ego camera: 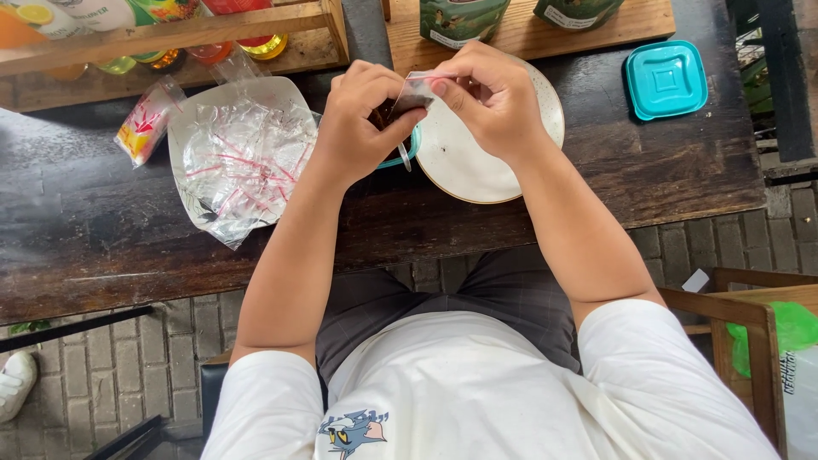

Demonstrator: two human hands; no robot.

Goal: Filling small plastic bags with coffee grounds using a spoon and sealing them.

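Note:
My left hand (362, 119) and my right hand (486, 98) meet above the dark wooden table (102, 230), both pinching a small clear plastic pouch (412, 92) with dark contents. Under the hands lies a round speckled white plate (477, 162). A teal container (407, 152) peeks out below my left hand, mostly hidden, with a thin metal handle sticking out of it. To the left, a white plate (192, 111) carries a heap of clear zip bags with red lines (243, 166).
A teal square lid (666, 78) lies at the table's right. A small colourful packet (145, 123) lies at left. Wooden racks with bottles (170, 34) and green pouches (464, 19) line the far edge. A wooden chair (750, 319) holding a green bag stands at right.

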